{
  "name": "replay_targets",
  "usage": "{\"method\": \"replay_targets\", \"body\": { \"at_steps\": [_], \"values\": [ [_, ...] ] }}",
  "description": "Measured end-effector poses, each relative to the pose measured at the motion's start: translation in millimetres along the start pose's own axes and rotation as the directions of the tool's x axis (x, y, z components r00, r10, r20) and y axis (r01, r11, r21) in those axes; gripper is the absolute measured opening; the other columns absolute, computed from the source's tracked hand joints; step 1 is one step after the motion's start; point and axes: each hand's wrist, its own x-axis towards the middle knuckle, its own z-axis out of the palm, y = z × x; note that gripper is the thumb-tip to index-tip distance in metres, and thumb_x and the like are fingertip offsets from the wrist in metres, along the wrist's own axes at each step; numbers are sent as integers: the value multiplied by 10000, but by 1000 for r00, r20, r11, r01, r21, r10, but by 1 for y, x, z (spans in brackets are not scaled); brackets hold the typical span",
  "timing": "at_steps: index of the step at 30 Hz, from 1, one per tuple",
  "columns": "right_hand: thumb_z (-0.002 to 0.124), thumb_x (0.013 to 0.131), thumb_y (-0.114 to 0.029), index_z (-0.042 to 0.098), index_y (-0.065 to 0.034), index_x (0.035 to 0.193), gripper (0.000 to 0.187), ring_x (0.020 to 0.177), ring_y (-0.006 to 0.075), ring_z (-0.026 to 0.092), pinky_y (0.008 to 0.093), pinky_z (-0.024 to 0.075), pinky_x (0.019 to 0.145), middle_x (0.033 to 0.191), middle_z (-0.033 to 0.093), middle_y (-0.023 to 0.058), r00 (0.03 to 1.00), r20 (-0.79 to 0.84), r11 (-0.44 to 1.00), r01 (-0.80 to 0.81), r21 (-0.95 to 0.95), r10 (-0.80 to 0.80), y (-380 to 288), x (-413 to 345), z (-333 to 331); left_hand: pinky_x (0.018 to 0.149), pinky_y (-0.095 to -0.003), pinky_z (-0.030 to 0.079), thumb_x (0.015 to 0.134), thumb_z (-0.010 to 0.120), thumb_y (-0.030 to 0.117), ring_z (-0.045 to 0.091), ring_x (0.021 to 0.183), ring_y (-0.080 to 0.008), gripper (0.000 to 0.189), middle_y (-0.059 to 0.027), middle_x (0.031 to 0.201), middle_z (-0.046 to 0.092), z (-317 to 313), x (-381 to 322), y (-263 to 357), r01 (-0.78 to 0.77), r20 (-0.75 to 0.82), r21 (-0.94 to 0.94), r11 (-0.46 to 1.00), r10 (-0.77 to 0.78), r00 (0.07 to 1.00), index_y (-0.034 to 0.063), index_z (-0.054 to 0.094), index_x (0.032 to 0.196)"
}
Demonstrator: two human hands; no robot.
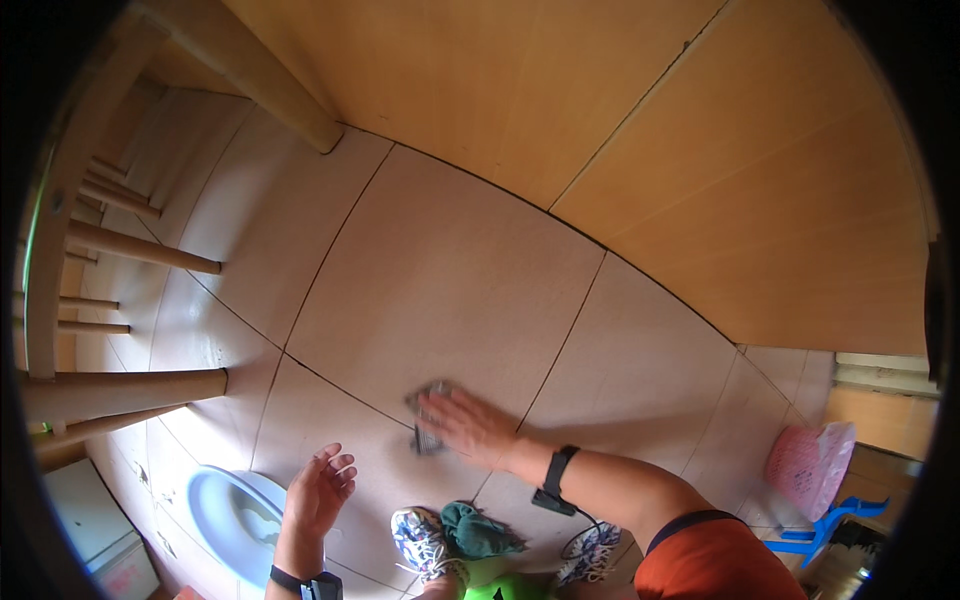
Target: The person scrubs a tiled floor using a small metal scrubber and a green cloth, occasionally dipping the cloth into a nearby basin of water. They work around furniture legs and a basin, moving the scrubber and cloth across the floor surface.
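Observation:
My right hand (469, 427) presses a dark grey cloth (427, 439) flat against the pink floor tiles; hand and cloth are blurred. My left hand (322, 484) is raised with fingers slightly curled and nothing in it, beside a light blue plastic basin (225, 517). A crumpled dark green cloth (480, 531) lies on the floor between my patterned shoes (420, 536), close against the left one.
Wooden table or chair legs (142, 394) stand on the left. Wood panels (637, 135) border the floor ahead. On the right are a pink perforated basket (806, 469) with a plastic liner and a blue plastic object (832, 525). A white box (97, 517) stands lower left.

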Motion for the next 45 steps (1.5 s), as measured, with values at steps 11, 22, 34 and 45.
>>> {"method": "replay_targets", "body": {
  "at_steps": [11,22,34,45],
  "values": [
    [558,855,-78,452,-82,1403,558,1364,330,396,471,317,1127,1445,450,165,647,-585,799,-602,1,488,192,18,-34,767,-308,497,1024,395,244,627,885,-196,265,-77,995,650,-9,-12,-7,2,-53,-29,1000,-4,999,87,568,1150],
    [627,753,-33,583,-87,1216,468,1253,315,506,461,422,1027,1306,567,126,866,-454,978,-189,90,209,142,3,-30,765,-315,488,1025,402,232,620,889,-206,255,-82,993,648,-4,-7,-2,-11,-17,26,1000,11,1000,82,559,1159],
    [538,841,-92,567,-176,1275,443,1356,223,412,420,307,1143,1423,482,77,996,-76,998,54,33,-51,5,-77,-14,759,-313,488,1010,427,250,616,873,-200,256,-77,983,639,-10,-2,-4,1,-50,15,1000,0,999,85,560,1152],
    [540,888,-136,462,-60,1349,474,1293,343,432,495,319,1097,1386,471,161,676,-387,778,-565,273,627,138,-75,-10,759,-289,497,1020,428,242,629,886,-180,249,-71,991,650,-12,-15,-14,-9,-64,38,999,12,998,96,579,1153]
  ]
}}
